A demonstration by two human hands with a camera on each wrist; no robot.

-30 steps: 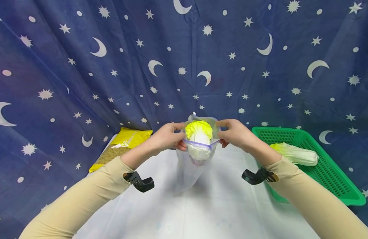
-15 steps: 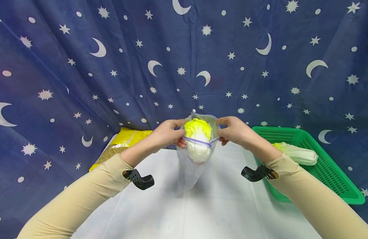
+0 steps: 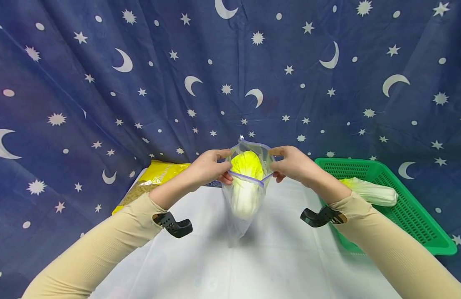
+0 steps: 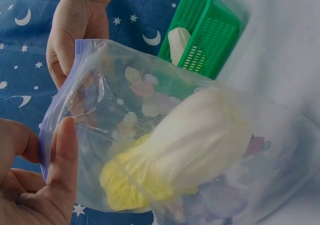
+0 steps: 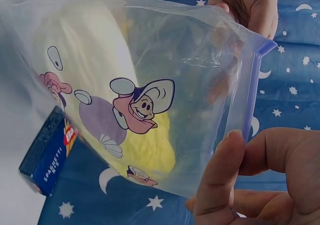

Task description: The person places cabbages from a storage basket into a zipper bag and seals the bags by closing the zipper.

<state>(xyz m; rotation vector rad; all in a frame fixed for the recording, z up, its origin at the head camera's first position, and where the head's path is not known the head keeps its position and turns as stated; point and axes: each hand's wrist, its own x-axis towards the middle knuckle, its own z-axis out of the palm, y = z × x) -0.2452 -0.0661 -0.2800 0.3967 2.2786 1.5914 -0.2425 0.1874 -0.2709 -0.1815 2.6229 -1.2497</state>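
A clear zip bag (image 3: pixel 235 230) with a purple zip edge and cartoon prints hangs upright over the white table (image 3: pixel 252 270). Inside it, leaf end up, is a napa cabbage (image 3: pixel 246 189). My left hand (image 3: pixel 211 168) pinches the left side of the bag's mouth. My right hand (image 3: pixel 290 164) pinches the right side, so the mouth is spread between them. The left wrist view shows the left hand (image 4: pixel 47 180) on the zip edge, the cabbage (image 4: pixel 190 150) and the right hand (image 4: pixel 75 25) behind. In the right wrist view the right hand (image 5: pixel 250 180) pinches the bag (image 5: pixel 175 60).
A green plastic basket (image 3: pixel 351 163) at the right holds another napa cabbage (image 3: pixel 370 193). A yellow packet (image 3: pixel 155 178) lies at the back left. A blue spaghetti box (image 5: pixel 47 152) lies behind the bag. A blue star-and-moon cloth hangs behind the table.
The cabbage has slid down deeper into the bag. Both hands keep their pinch on the bag's mouth and have risen slightly.
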